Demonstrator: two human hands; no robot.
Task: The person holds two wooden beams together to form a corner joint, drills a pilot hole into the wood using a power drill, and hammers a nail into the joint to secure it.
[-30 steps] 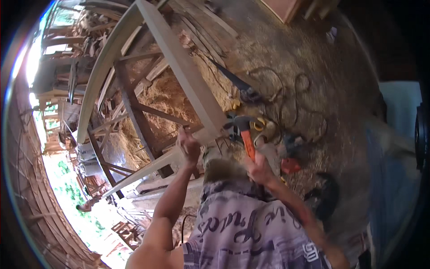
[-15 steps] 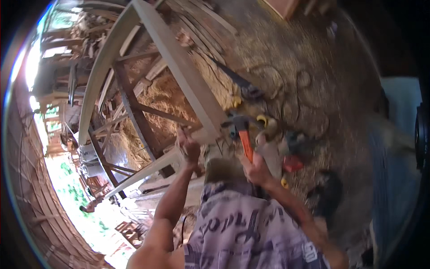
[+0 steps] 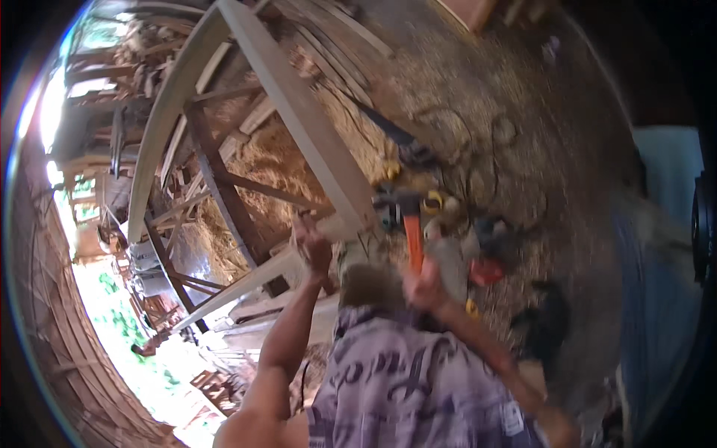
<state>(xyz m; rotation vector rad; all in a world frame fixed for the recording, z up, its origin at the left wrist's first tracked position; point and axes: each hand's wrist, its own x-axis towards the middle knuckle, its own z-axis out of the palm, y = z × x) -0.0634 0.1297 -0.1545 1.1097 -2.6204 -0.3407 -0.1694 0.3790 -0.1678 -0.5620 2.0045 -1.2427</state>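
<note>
My right hand is wrapped round the orange handle of a claw hammer. Its dark head points away from me, to the right of a corner of a pale wooden frame. My left hand is at the frame's near rail, left of that corner. Its fingers look curled together, but blur hides what they hold, if anything. The frame has one long straight side, one curved side and a near rail running off to the lower left.
Dark wooden trestle legs and braces stand below the frame, over sawdust. A handsaw, a yellow tape measure, a red object and coiled cord lie on the floor to the right. Planks lie at the far side.
The hammer has turned slightly more upright as my right hand shifts a little. My left hand stays at nearly the same spot on the frame.
</note>
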